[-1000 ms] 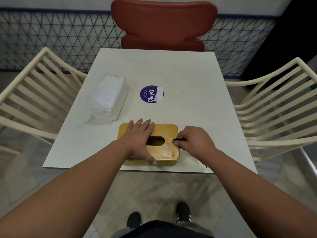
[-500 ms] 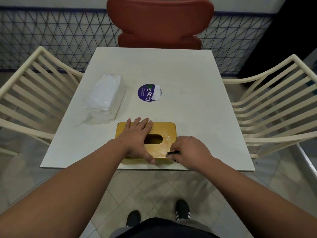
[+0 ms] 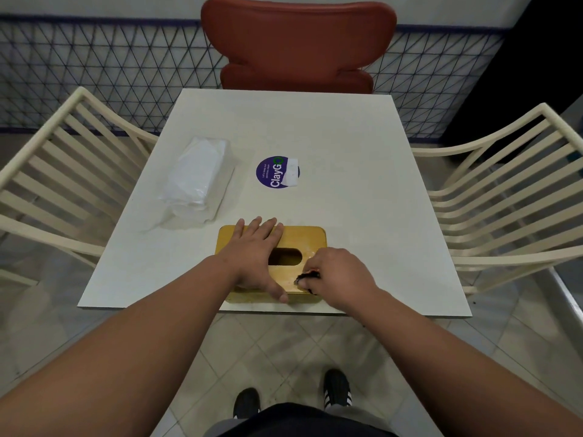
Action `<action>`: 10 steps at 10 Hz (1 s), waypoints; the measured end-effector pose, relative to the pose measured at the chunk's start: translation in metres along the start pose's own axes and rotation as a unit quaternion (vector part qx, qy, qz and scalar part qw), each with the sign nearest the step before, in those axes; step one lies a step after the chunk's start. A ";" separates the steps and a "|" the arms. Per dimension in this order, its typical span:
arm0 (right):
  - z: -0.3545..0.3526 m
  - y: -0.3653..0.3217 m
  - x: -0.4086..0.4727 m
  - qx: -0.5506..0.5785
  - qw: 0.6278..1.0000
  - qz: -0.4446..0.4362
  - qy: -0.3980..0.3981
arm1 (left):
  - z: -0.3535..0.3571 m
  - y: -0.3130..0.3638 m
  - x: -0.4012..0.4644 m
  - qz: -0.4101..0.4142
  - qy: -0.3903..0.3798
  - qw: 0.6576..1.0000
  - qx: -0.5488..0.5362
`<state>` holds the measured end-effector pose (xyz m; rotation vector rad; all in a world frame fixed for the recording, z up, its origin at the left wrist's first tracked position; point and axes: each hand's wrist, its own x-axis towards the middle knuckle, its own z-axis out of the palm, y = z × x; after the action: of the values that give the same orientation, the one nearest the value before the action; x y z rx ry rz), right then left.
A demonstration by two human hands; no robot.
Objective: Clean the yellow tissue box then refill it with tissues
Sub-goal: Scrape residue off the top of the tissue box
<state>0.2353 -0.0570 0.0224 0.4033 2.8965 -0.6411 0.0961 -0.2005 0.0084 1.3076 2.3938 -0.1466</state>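
While the left hand [image 3: 255,257] lay flat, fingers straight, on the yellow tissue box [image 3: 307,244] at the table's [image 3: 347,146] near edge, the right hand [image 3: 339,275] pinched a small dark object [image 3: 307,276] against its lid. Well apart to the left lay 1 wrapped tissue pack [image 3: 195,181].

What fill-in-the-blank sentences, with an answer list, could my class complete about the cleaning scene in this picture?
1. The left hand lies flat on the ____ tissue box.
2. The right hand grips a small dark cleaning tool against the box's ____.
3. The wrapped pack of tissues lies on the table, to the ____ of the round sticker.

Answers: yellow; top; left
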 end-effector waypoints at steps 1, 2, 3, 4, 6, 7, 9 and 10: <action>-0.004 0.013 -0.002 0.000 0.999 0.029 0.017 | 0.000 0.000 0.000 0.001 0.003 1.000 0.001; 0.005 -0.008 -0.001 -0.033 0.999 -0.015 0.023 | 0.001 0.001 0.000 -0.001 0.005 1.000 0.002; 0.016 -0.019 -0.003 -0.039 0.998 -0.044 0.029 | 0.001 0.001 0.000 -0.002 0.007 1.000 0.003; 0.008 0.000 0.006 -0.015 0.999 0.001 0.042 | 0.002 0.000 0.000 0.000 0.008 1.000 0.004; -0.011 0.023 0.039 -0.001 0.996 0.050 0.071 | -0.001 -0.001 0.001 0.001 -0.002 1.000 0.004; -0.013 0.029 0.037 0.003 0.997 0.049 0.064 | 0.000 -0.001 0.002 0.002 -0.004 1.000 0.002; -0.019 0.032 0.043 -0.023 0.999 0.006 0.032 | 0.000 -0.001 0.002 0.002 -0.003 1.000 0.004; -0.025 0.035 0.058 -0.027 0.997 0.040 0.064 | -0.002 0.000 0.001 0.000 -0.006 1.000 0.001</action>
<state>0.1876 -0.0027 0.0191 0.5690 2.9930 -0.5432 0.0947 -0.1991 0.0092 1.3052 2.3842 -0.1557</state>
